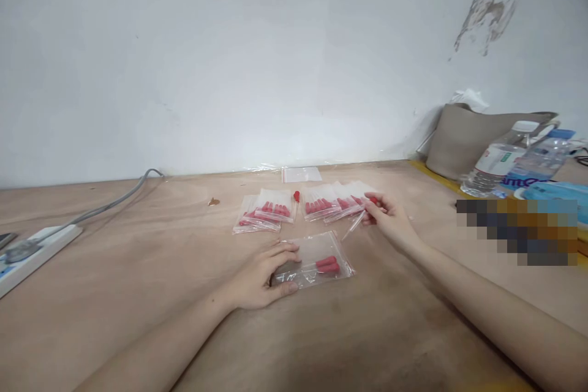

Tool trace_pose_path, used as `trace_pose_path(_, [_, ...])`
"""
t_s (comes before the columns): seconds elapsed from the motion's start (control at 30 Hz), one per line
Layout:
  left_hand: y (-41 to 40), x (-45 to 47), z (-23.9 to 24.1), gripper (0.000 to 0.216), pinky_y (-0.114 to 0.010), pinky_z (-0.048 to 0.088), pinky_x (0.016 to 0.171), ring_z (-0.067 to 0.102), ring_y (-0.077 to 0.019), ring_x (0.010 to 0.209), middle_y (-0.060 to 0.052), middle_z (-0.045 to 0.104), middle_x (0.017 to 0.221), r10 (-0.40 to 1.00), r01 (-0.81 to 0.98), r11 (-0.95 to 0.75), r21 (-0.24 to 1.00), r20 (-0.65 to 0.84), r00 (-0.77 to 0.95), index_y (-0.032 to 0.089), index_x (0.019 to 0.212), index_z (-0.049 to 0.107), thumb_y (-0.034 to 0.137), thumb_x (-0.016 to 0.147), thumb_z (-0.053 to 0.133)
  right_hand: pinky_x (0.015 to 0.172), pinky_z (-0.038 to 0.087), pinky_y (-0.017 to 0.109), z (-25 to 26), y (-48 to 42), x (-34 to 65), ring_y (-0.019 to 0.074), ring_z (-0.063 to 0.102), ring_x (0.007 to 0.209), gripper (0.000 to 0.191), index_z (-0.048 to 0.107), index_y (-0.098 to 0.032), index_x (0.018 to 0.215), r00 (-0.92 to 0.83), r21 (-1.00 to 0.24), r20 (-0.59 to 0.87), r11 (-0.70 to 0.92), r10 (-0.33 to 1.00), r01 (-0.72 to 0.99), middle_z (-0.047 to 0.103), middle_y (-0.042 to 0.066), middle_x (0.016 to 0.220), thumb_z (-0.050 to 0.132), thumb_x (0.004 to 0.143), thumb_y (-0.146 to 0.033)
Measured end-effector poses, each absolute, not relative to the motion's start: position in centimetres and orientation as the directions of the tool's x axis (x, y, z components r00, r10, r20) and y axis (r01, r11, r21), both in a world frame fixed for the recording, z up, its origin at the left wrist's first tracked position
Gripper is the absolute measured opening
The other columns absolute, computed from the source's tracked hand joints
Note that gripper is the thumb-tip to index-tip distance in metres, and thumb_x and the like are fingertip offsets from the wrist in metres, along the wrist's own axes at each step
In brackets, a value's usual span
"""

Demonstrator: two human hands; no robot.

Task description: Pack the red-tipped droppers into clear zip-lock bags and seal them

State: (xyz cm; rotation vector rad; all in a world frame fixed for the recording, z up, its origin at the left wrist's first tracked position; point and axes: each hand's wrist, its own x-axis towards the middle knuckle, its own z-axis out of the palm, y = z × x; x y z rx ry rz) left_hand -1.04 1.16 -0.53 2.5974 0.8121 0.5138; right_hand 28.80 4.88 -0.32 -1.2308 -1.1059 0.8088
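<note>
ok, left to right: your left hand [260, 275] lies flat, fingers pinning the near-left edge of the clear zip bag [316, 260] with two red-capped pieces inside, nothing gripped. your right hand [390, 217] pinches a glass dropper [356, 223] by its red bulb. dropper's long axis runs down-left, tip aimed at the bag's far-right corner, just short of it; packed bags [294, 208] sit behind.
</note>
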Motion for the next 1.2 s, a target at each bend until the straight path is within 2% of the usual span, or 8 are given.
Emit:
trace_pose_path(0.2, [1.2,-1.0,-0.6,0.040,-0.040,0.032,0.099,0.038,-0.0239,0.119,-0.007,0.042,0.130,0.606,0.476,-0.761,0.440,0.223,0.764,0.023,0.118,0.047,0.039,0.081,0.053,0.051,0.050,0.023,-2.0,3.3,29.2,0.0076,0.053,0.050,0.035,0.053,-0.018,0.086,0.339,-0.983,0.116,0.156,0.934,-0.093,0.053,-0.004,0.064,0.068,0.061,-0.038])
trace_pose_path(0.43, [1.1,-1.0,-0.5,0.051,-0.039,0.033,0.098,0.040,-0.0234,0.117,-0.007,0.043,0.129,0.621,0.491,-0.748,0.447,0.213,0.754,0.023,0.128,0.035,0.040,0.082,0.051,0.065,0.052,0.026,-2.7,2.0,26.1,0.0100,0.061,0.060,0.032,0.051,-0.019,0.089,0.128,-0.966,-0.040,-0.005,0.991,-0.260,0.059,-0.002,0.070,0.067,0.064,-0.031])
trace_pose_path(0.5, [1.0,-1.0,-0.4,0.050,-0.039,0.034,0.097,0.041,-0.0233,0.116,-0.007,0.043,0.129,0.634,0.500,-0.737,0.455,0.206,0.746,0.024,0.129,0.033,0.040,0.084,0.048,0.058,0.051,0.025,-2.6,1.5,26.0,0.0094,0.060,0.056,0.034,0.048,-0.019,0.087,0.034,-0.978,-0.020,-0.012,0.999,-0.206,0.059,-0.003,0.069,0.068,0.062,-0.034])
trace_pose_path(0.7, [1.1,-1.0,-0.4,0.049,-0.038,0.034,0.097,0.041,-0.0222,0.116,-0.007,0.043,0.129,0.628,0.505,-0.744,0.438,0.201,0.752,0.024,0.130,0.032,0.039,0.085,0.048,0.039,0.035,0.017,-2.6,1.5,26.0,0.0057,0.044,0.040,0.031,0.053,-0.017,0.074,-0.194,-0.987,-0.029,0.002,0.981,0.161,0.049,-0.008,0.046,0.067,0.061,-0.041])
trace_pose_path(0.9, [1.0,-0.8,-0.1,0.050,-0.038,0.034,0.097,0.041,-0.0225,0.116,-0.007,0.043,0.129,0.625,0.517,-0.751,0.412,0.190,0.757,0.023,0.130,0.032,0.040,0.086,0.046,0.056,0.046,0.027,-3.0,2.0,24.9,0.0171,0.059,0.068,0.023,0.063,-0.018,0.067,-0.182,-0.957,0.108,0.151,0.977,0.246,0.061,0.003,0.065,0.063,0.064,-0.040])
trace_pose_path(0.97, [1.1,-0.8,0.0,0.050,-0.039,0.033,0.098,0.040,-0.0225,0.117,-0.007,0.043,0.129,0.620,0.518,-0.757,0.398,0.191,0.761,0.024,0.130,0.032,0.041,0.086,0.046,0.061,0.047,0.028,-2.7,1.8,24.9,0.0186,0.059,0.075,0.022,0.066,-0.019,0.068,-0.253,-0.929,0.148,0.222,0.956,0.296,0.063,0.004,0.071,0.059,0.069,-0.039])
trace_pose_path(1.07, [1.1,-0.8,0.0,0.047,-0.039,0.030,0.101,0.038,-0.0214,0.119,-0.005,0.043,0.130,0.605,0.510,-0.772,0.379,0.192,0.773,0.024,0.129,0.034,0.040,0.086,0.046,0.066,0.046,0.027,-1.7,1.6,25.6,0.0157,0.058,0.075,0.020,0.067,-0.019,0.077,-0.397,-0.894,0.169,0.310,0.902,0.325,0.064,0.002,0.077,0.053,0.074,-0.034])
trace_pose_path(1.2, [1.3,-0.9,-0.3,0.044,-0.040,0.026,0.103,0.034,-0.0215,0.123,-0.004,0.038,0.134,0.597,0.522,-0.779,0.348,0.153,0.788,0.026,0.128,0.038,0.040,0.087,0.043,0.060,0.043,0.023,0.3,2.9,26.6,0.0117,0.055,0.063,0.019,0.065,-0.015,0.082,-0.241,-0.812,0.227,0.320,0.944,0.488,0.064,0.002,0.073,0.052,0.073,-0.026])
